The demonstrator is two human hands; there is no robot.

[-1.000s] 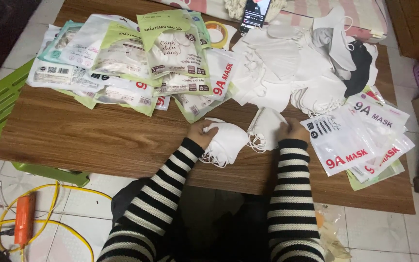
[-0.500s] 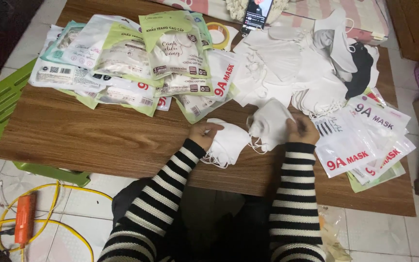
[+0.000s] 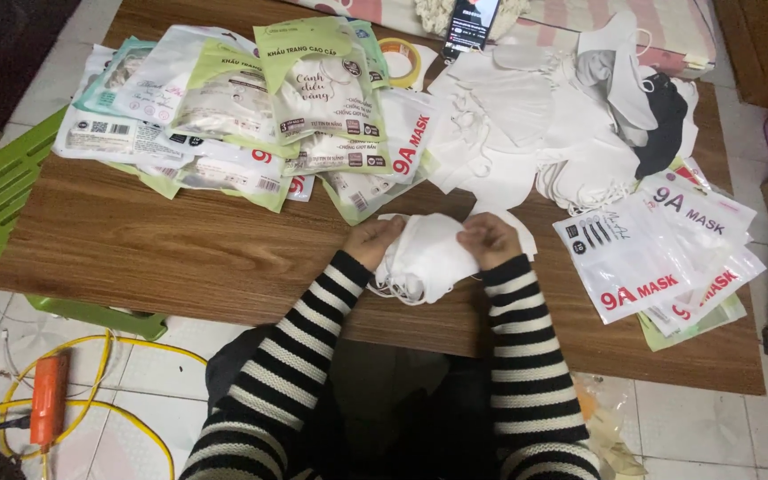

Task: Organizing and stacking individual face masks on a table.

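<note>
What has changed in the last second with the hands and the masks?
The two hands came together: the right hand carried its white mask leftward onto the one under the left hand, and both now hold one stack of masks near the table edge. The packaged masks, loose mask pile and empty bags stayed put.

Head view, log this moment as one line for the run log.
left hand: holds white masks | right hand: holds same stack | surface: wooden table | nearby: mask packets right

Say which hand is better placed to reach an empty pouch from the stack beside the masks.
Right, probably: the right hand sits nearer the empty pouches; the left hand is across the held masks.
</note>
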